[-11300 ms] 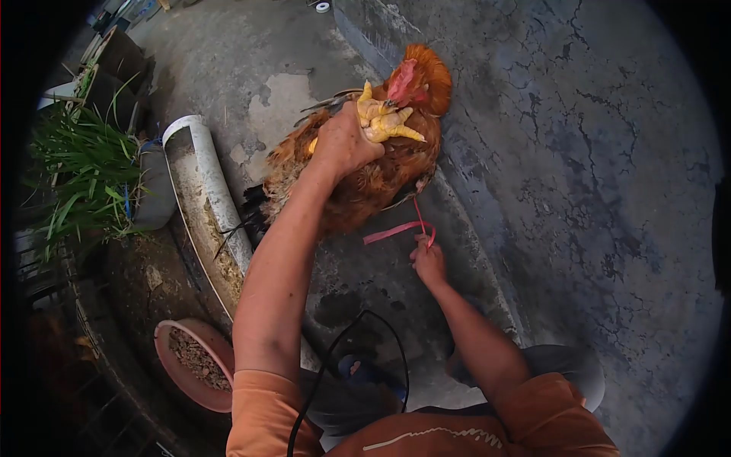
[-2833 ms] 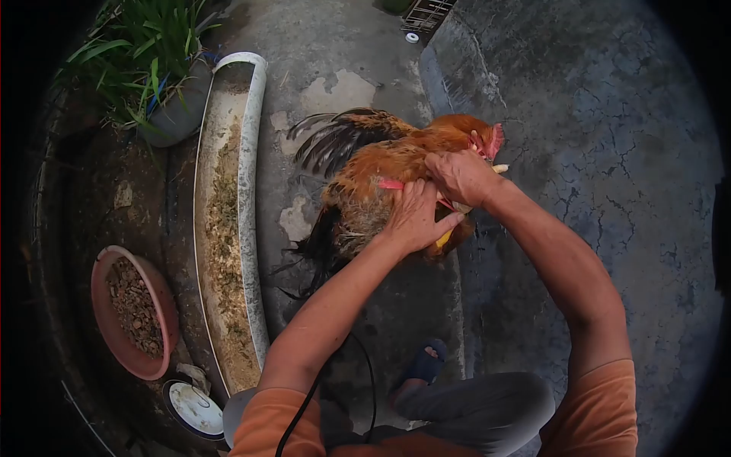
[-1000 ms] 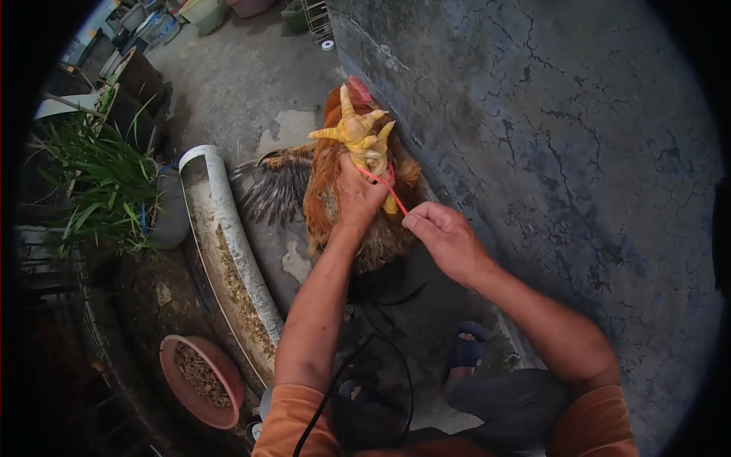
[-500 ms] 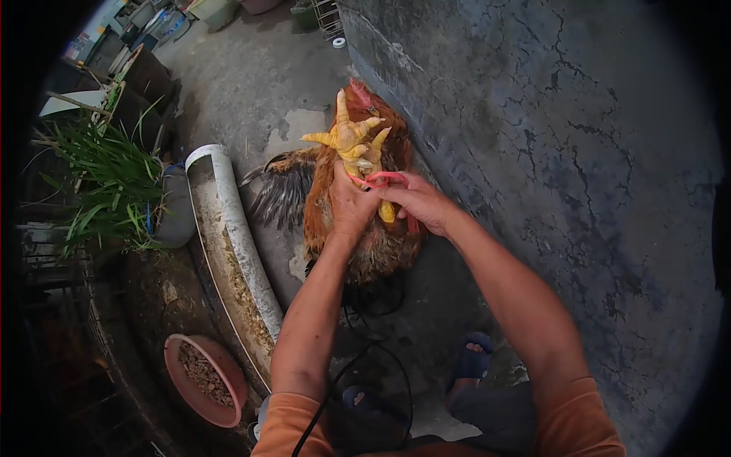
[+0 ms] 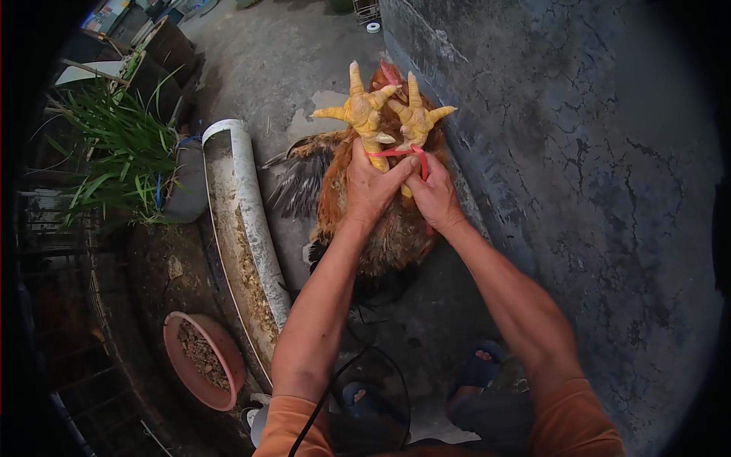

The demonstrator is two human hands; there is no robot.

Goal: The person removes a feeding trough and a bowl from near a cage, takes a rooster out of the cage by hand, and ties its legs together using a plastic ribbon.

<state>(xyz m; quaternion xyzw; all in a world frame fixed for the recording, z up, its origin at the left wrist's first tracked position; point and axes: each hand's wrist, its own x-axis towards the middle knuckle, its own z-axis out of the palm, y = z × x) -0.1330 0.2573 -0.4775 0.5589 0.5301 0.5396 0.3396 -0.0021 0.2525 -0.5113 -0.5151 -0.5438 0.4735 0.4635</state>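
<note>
A brown chicken [image 5: 388,244] lies on its back on the concrete, its two yellow feet [image 5: 361,111] pointing up and away from me. Its red-combed head is beyond the feet, and one dark wing [image 5: 299,183] spreads to the left. A red strap [image 5: 396,151] crosses the legs just below the feet. My left hand [image 5: 371,186] is closed around the left leg, its thumb reaching over to the right leg. Against that right leg, my right hand [image 5: 435,196] pinches the strap; part of its grip is hidden.
A cracked grey wall [image 5: 563,175] rises close on the right. To the left lies a long white trough [image 5: 255,206] with feed-like residue. Further left are a pink basin [image 5: 233,365] of brown pieces and a potted green plant [image 5: 114,164]. A black cable [image 5: 396,362] hangs before me.
The chicken's feet have come apart, so both now show side by side. The strap stretches across both legs, and my right hand has moved up beside the right leg. The view has shifted slightly.
</note>
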